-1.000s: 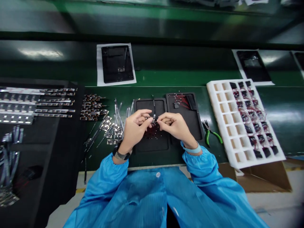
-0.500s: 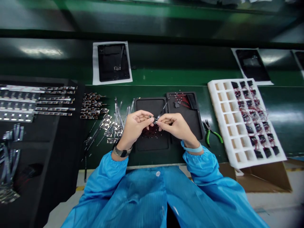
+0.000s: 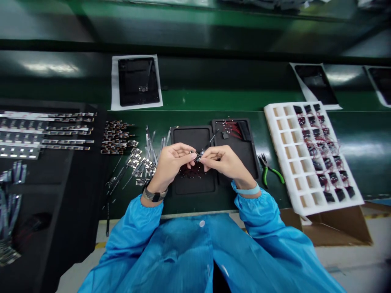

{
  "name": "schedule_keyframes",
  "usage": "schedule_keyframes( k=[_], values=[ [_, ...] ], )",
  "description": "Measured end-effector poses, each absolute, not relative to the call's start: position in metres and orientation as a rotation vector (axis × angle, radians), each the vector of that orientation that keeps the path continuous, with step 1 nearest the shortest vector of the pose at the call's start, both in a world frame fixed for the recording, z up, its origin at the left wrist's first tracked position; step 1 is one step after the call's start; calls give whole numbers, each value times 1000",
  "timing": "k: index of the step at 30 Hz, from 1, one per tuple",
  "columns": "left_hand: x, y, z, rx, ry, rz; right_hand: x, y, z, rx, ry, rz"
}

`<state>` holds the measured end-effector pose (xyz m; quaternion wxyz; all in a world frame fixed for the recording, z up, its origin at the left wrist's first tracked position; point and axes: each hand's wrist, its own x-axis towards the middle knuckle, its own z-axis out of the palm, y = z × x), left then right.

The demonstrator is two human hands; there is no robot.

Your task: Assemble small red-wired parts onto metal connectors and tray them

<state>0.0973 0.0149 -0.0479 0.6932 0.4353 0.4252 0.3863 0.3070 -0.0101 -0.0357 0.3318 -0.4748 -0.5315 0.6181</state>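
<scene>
Over the left black tray (image 3: 195, 185), L hand (image 3: 173, 162) & R hand (image 3: 225, 161) had fingers clamped on a small circuit board (image 3: 198, 156) btwn them; its strip (image 3: 213, 137), pointing straight fwd a sec earlier, now slanted right. Behind, the dark panel (image 3: 134, 77) had shifted left.

The small part (image 3: 198, 156) between the fingers (image 3: 186, 158) has metallic-looking glints. Beneath the fingers, matt black plastic-looking trays (image 3: 206, 187) rest on a glossy green counter (image 3: 183, 205). Far left of the fingers, long strips (image 3: 27, 115) shine silvery. To their right, pliers (image 3: 265, 167) have smooth, plastic-looking handles; farther right, a white foam-like tray (image 3: 330, 206) looks matt. Beyond the fingers, a glossy black panel (image 3: 134, 75) lies on dull white sheeting (image 3: 115, 81). Behind them, blue cloth sleeves (image 3: 259, 211) have a soft sheen.
</scene>
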Motion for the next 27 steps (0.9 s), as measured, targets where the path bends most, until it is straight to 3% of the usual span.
schedule_keyframes(
  k=[13,27],
  values=[
    [104,7,-47,1049,1059,938,306,-10,-38,-1299,-1382,1566],
    [95,16,-49,838,875,804,306,-12,-31,-1213,-1380,1589]
  ],
)
